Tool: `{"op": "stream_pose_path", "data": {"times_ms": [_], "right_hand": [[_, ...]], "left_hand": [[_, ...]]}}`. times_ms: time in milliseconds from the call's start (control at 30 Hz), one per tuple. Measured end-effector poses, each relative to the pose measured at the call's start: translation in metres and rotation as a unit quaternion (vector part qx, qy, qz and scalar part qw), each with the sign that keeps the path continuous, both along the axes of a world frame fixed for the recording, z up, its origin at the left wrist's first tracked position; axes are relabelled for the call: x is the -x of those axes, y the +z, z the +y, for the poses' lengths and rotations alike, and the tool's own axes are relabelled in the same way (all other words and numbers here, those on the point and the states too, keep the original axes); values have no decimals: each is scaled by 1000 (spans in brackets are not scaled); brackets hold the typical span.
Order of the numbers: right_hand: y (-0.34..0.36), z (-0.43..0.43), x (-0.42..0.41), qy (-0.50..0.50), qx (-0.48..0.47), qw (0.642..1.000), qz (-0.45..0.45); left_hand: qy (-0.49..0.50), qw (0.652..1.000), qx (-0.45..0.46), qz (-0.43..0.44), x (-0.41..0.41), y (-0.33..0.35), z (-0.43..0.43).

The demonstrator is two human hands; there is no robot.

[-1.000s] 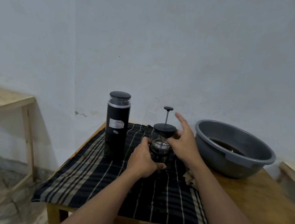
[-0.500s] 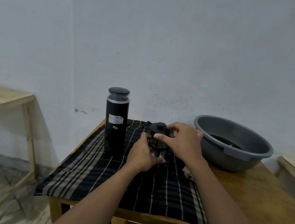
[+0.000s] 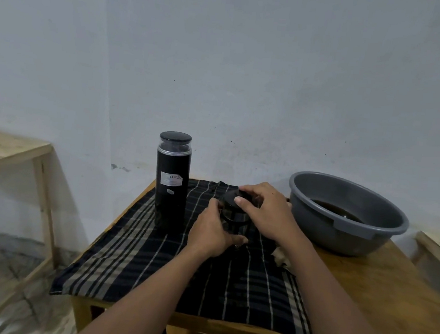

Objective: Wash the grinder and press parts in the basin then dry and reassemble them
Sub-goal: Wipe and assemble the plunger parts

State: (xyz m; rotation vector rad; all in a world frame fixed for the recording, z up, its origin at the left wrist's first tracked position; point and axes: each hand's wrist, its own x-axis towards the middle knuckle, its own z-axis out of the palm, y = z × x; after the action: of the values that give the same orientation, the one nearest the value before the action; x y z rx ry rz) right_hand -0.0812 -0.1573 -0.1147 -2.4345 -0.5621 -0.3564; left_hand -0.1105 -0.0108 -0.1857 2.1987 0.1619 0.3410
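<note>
Both hands grasp the press [image 3: 234, 208], standing upright on the plaid cloth [image 3: 152, 262]: left hand [image 3: 211, 232] wraps the glass body, likely to steady it; right hand [image 3: 265, 213] cups the black lid from above, plunger apparently down. Long axis vertical, lid up. Beyond, to the left, the grinder [image 3: 171, 181] stands upright, untouched. Basin [image 3: 367, 230] at far right holds dark water.

The grinder [image 3: 171, 181] bore a small silver label [image 3: 171, 180] showing what looked like a "CE" mark; its finer print was too small to read.
</note>
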Motion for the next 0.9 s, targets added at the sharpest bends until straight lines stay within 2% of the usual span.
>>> {"op": "stream_pose_path", "data": {"times_ms": [100, 200, 333, 467, 567, 667, 767, 900], "right_hand": [[10, -3, -2, -5, 40, 999, 7], [19, -8, -8, -5, 79, 997, 20], [26, -11, -11, 54, 69, 993, 82], [35, -7, -14, 32, 93, 994, 43], [50, -8, -14, 40, 7, 999, 23], [70, -12, -11, 60, -77, 995, -25], [84, -8, -9, 86, -84, 991, -65], [96, -5, -1, 118, -169, 978, -39]], "left_hand": [[32, 999, 0, -9, 7, 7, -8], [6, 1000, 14, -9, 10, 10, -14], [-1, 1000, -3, -9, 6, 12, -9], [-3, 999, -31, 7, 0, 19, -3], [-24, 1000, 1, -9, 3, 26, 1], [-40, 988, 74, -131, 10, 52, 5], [-88, 973, 53, -208, 7, 93, 13], [-103, 968, 20, -227, -4, 125, 18]]}}
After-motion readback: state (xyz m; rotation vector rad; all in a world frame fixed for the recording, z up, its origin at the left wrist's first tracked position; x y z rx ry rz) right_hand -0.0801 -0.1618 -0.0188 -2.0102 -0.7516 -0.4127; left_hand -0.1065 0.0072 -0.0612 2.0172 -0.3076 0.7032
